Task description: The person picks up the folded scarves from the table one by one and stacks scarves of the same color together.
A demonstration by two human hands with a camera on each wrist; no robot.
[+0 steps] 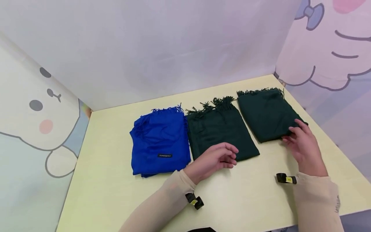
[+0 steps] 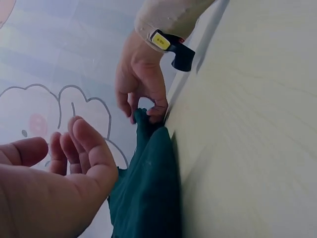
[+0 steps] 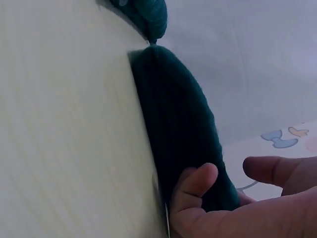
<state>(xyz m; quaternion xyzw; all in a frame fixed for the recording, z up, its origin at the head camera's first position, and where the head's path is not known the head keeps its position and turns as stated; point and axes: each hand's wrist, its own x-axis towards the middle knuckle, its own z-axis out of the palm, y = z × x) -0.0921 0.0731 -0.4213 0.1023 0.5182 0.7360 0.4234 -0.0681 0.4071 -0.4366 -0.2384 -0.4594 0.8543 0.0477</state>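
Observation:
A folded blue scarf (image 1: pixel 162 138) with a dark label lies at the left of three fringed scarves. Beside it is a folded dark green scarf (image 1: pixel 217 132). My left hand (image 1: pixel 215 159) hovers over its front edge with loosely bent fingers and nothing held. To the right lies another folded dark green scarf (image 1: pixel 265 114). My right hand (image 1: pixel 304 146) holds its front right corner, with the edge of the cloth between the curled fingers in the left wrist view. In the right wrist view, fingers (image 3: pixel 190 198) wrap the folded edge while the thumb stands apart.
The scarves lie in a row on a pale yellow table (image 1: pixel 104 193). A white wall (image 1: pixel 174 54) stands behind it, and cartoon-printed panels (image 1: pixel 327 58) flank both sides. Black straps with small devices are on both wrists.

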